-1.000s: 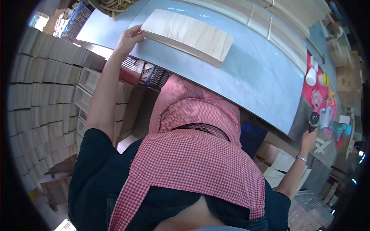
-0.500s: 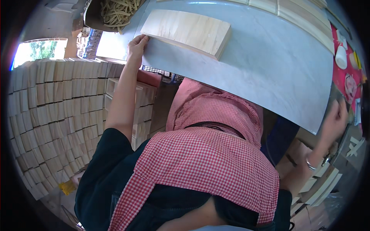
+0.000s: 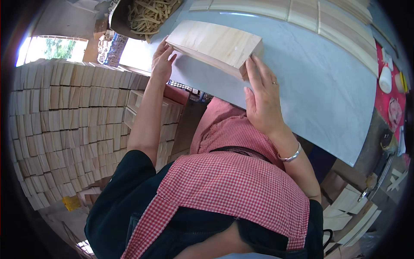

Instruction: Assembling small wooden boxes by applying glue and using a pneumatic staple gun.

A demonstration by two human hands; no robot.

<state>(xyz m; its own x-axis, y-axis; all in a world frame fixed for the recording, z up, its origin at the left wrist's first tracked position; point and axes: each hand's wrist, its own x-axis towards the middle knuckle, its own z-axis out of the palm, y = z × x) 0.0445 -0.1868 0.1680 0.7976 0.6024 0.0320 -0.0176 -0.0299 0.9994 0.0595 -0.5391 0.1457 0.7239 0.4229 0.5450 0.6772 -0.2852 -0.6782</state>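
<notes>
Fingers of the right hand point(image 3: 262, 100) are laid flat against the near right end of a pale rectangular stack of thin wooden boards point(image 3: 215, 45), the palm open and pressed to the wood rather than closed round it. The opposite end of the stack is met by the left hand point(image 3: 161, 61), its fingers likewise spread and touching the near left edge, so the stack is held between the two hands (no finger is seen curled underneath). A thin ring is worn on one right finger, and a silver bangle point(image 3: 290, 155) sits at the right wrist.

The stack lies flat on a smooth grey-blue counter point(image 3: 319, 95), close to its near left edge. Along the far side of the counter, long pale wooden strips point(image 3: 302, 15) are laid side by side. Just beyond the stack's left end, a dark bowl of tan rubber bands point(image 3: 148, 13) is seen. At the counter's right end a red mat point(image 3: 386, 56) carries a small white bottle point(image 3: 385, 80).

Below the counter on the left, tall piles of small light wooden pieces point(image 3: 56, 125) are stacked in rows. A red-and-white checked apron point(image 3: 233, 190) over dark clothing fills the lower middle of the view.
</notes>
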